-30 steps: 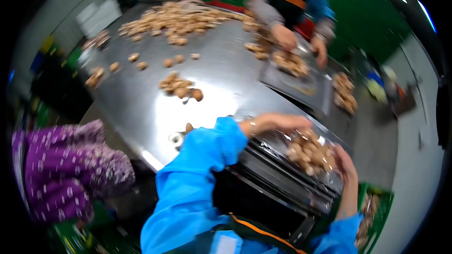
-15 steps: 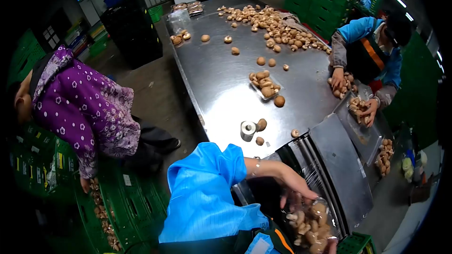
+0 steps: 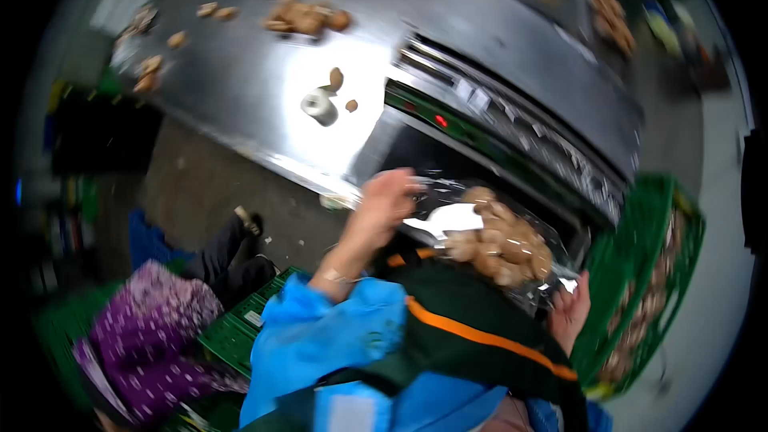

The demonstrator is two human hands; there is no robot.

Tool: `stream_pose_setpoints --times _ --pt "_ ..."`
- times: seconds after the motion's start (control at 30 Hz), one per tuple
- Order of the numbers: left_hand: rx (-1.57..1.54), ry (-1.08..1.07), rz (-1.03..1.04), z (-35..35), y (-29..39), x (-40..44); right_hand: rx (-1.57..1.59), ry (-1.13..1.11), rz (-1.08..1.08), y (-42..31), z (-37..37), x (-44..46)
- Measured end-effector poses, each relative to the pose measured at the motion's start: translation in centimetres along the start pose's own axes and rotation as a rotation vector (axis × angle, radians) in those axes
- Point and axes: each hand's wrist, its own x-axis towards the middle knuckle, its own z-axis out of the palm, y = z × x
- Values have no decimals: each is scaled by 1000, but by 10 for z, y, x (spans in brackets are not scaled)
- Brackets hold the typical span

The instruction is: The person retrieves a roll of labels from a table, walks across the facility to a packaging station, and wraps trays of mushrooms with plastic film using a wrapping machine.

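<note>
A clear-wrapped pack of brown mushrooms (image 3: 500, 244) lies close to my body, in front of the wrapping machine (image 3: 448, 140). Glossy clear film (image 3: 440, 186) stretches from its left side. My left hand (image 3: 390, 196) is closed on the film at that end, though motion blurs the fingertips. At the pack's right end my right hand (image 3: 570, 304) pinches the film's edge. A pale glare covers part of the wrap.
On the steel table (image 3: 232, 64) stand a white roll (image 3: 318, 106) and a heap of mushrooms (image 3: 304, 18), with loose ones around. A green crate (image 3: 640, 296) of mushrooms is at my right. A person in purple (image 3: 160, 328) bends at lower left.
My view has swung down and to the right. My left hand has gone from the pack's top to the film at its left, and the film is now spread between both hands.
</note>
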Motion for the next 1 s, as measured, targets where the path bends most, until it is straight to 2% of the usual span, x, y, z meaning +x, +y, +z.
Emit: stream_pose_setpoints --times 0.03,0.1,0.13,0.17,0.2,0.27,0.33,0.4,0.47,0.5,0.57,0.6,0.63,0.67,0.7,0.77,0.8,0.83,0.93,0.97,1.0 --pt "113 88 -27 -3 6 -25 -52 188 -1 11 3 -18" --pt "46 221 -233 -27 -31 -42 -59 -295 94 67 -91 7" --pt "73 181 -287 -23 -47 -41 -618 -140 -199 93 -96 19" --pt "98 140 -329 -15 -64 -38 -1197 165 -387 118 -100 30" --pt "259 221 -342 3 -81 -25 -1377 280 -401 128 -98 37" --pt "328 66 -318 29 -96 -17 -1271 117 -331 112 -82 26" --pt "208 -153 -391 53 -78 -26 -931 -266 -116 74 -59 -12" --pt "94 -363 -514 80 -52 -36 -719 -649 53 35 -40 -47" --pt "74 -574 -598 123 -40 -38 -573 -860 48 8 -34 -66" --pt "76 -675 -621 148 -37 -39 -483 -887 11 -4 -34 -71" --pt "132 -840 -611 204 -35 -38 -269 -754 -103 -33 -43 -68" --pt "200 -912 -542 232 -37 -37 -136 -548 -173 -38 -54 -54" --pt "313 -998 -406 258 -41 -38 -20 -426 -282 -65 -70 -50" --pt "478 -1092 -182 278 -44 -37 80 -302 -425 -99 -89 -45" --pt "758 -1147 266 295 -55 -35 130 -203 -594 -136 -117 -43" --pt "681 -1214 336 313 -53 -35 99 -111 -853 -210 -181 -54" --pt "743 -1161 364 314 -55 -33 396 -145 -760 -242 -199 -74" --pt "807 -1107 384 312 -56 -32 296 151 -741 -258 -205 -85" --pt "777 -758 261 286 -74 -14 156 310 -466 -249 -295 -49" --pt "730 -674 191 282 -75 -12 127 346 -389 -234 -311 -34" --pt "739 -637 195 281 -75 -9 91 464 -276 -222 -297 -19"
